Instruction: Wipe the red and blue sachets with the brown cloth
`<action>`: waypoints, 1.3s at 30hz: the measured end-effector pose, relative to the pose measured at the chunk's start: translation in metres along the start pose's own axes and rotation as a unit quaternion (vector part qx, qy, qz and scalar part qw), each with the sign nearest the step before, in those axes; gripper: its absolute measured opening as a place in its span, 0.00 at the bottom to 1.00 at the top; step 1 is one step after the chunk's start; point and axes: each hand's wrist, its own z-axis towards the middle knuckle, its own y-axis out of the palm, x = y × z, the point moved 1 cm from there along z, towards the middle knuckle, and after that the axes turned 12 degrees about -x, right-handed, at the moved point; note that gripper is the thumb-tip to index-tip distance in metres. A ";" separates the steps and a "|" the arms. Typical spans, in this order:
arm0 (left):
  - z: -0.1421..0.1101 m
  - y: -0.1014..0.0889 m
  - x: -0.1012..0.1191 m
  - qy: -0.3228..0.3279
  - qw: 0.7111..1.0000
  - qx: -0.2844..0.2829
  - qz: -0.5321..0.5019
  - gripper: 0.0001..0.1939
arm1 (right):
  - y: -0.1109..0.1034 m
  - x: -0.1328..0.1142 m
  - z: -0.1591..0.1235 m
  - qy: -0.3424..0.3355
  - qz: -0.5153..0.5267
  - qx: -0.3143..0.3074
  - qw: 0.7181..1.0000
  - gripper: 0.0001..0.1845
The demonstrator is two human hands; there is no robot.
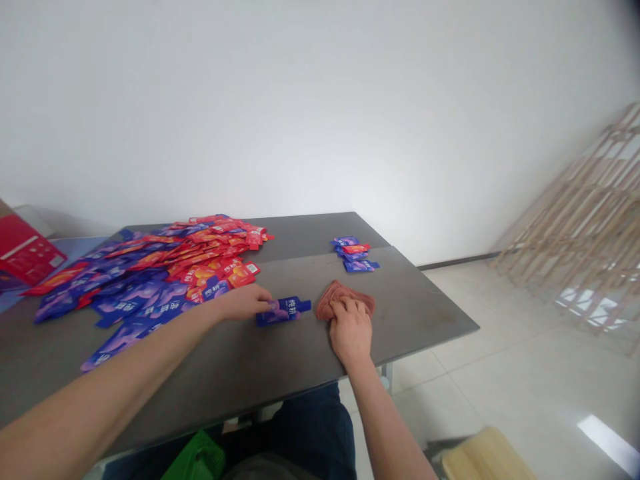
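My left hand [246, 302] grips the left end of a blue-purple spouted pouch [287, 311], which lies on the grey table with its spout pointing right. Fingers of my right hand [353, 328] are bent over a crumpled brown-pink cloth [327, 298], pressing it to the tabletop just right of the pouch. To the left spreads a large heap of red and purple pouches [200, 243]. Beyond the cloth, a small group of several pouches [357, 267], mostly purple with one red, lies overlapped.
The table [400, 313] stands against a white wall and ends at a corner on the right. A red box [27, 250] is at the far left. Below the front edge sits a green plastic basket [197, 460]. A wooden stool [487, 457] and slatted wooden racks [580, 213] are on the right.
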 end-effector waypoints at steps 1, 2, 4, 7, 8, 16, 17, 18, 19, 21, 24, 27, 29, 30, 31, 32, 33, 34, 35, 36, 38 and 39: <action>0.002 0.002 -0.006 -0.002 1.000 0.013 -0.020 0.17 | 0.000 0.000 0.000 0.002 0.001 0.001 1.000 0.18; 0.004 0.005 -0.011 -0.003 0.999 0.024 -0.041 0.18 | 0.001 0.000 0.000 0.003 0.002 0.003 1.000 0.18; 0.004 0.014 -0.021 0.002 0.996 0.042 -0.082 0.20 | 0.001 0.000 -0.001 0.002 -0.001 0.005 1.000 0.19; -0.001 0.029 -0.032 0.020 0.989 0.057 -0.135 0.22 | 0.002 0.001 -0.001 -0.002 -0.007 0.006 1.000 0.19; -0.004 0.035 -0.036 0.028 0.986 0.061 -0.150 0.22 | 0.003 0.001 -0.001 -0.003 -0.009 0.007 1.000 0.19; -0.047 0.070 -0.051 0.073 0.970 0.188 -0.136 0.14 | 0.004 0.004 -0.001 -0.021 0.006 0.005 1.000 0.21; -0.050 0.073 -0.051 0.082 0.969 0.203 -0.113 0.12 | 0.002 -0.001 -0.001 -0.032 0.019 0.005 0.999 0.22; -0.052 0.075 -0.049 0.092 0.968 0.212 -0.092 0.11 | -0.002 -0.008 -0.002 -0.047 0.035 0.006 0.998 0.22; -0.053 0.076 -0.048 0.102 0.968 0.217 -0.074 0.10 | -0.005 -0.018 -0.003 -0.070 0.052 0.006 0.996 0.23; -0.054 0.079 -0.043 0.112 0.968 0.220 -0.047 0.09 | -0.012 -0.045 -0.007 -0.134 0.072 -0.001 0.988 0.24; -0.055 0.085 -0.036 0.112 0.968 0.222 -0.033 0.09 | -0.016 -0.089 -0.014 -0.247 0.050 -0.045 0.967 0.23; -0.058 0.092 -0.032 0.111 0.967 0.227 -0.026 0.11 | -0.007 -0.113 -0.016 -0.307 0.010 -0.100 0.946 0.17; -0.060 0.096 -0.033 0.099 0.967 0.235 -0.010 0.11 | 0.000 -0.112 -0.008 -0.305 -0.005 -0.114 0.946 0.13; -0.060 0.098 -0.034 0.090 0.967 0.239 -0.001 0.11 | 0.002 -0.106 -0.001 -0.292 -0.013 -0.115 0.949 0.13; -0.060 0.099 -0.036 0.081 0.967 0.242 0.007 0.12 | 0.002 -0.099 0.008 -0.269 -0.022 -0.115 0.956 0.12; -0.060 0.100 -0.038 0.075 0.967 0.243 0.013 0.12 | 0.001 -0.092 0.018 -0.240 -0.033 -0.114 0.963 0.12; -0.059 0.101 -0.040 0.072 0.967 0.243 0.018 0.13 | -0.002 -0.085 0.027 -0.209 -0.044 -0.112 0.971 0.13; -0.059 0.101 -0.041 0.071 0.968 0.241 0.021 0.13 | -0.007 -0.080 0.034 -0.179 -0.053 -0.111 0.976 0.13; -0.059 0.101 -0.042 0.070 0.968 0.239 0.022 0.14 | -0.011 -0.077 0.037 -0.155 -0.057 -0.106 0.981 0.14; -0.058 0.101 -0.042 0.070 0.968 0.238 0.023 0.14 | -0.015 -0.078 0.037 -0.143 -0.055 -0.097 0.983 0.15; -0.059 0.101 -0.041 0.074 0.968 0.237 0.022 0.13 | -0.019 -0.086 0.024 -0.164 -0.036 -0.079 0.983 0.15; -0.059 0.101 -0.040 0.078 0.969 0.234 0.021 0.12 | -0.019 -0.092 0.015 -0.194 -0.025 -0.077 0.978 0.14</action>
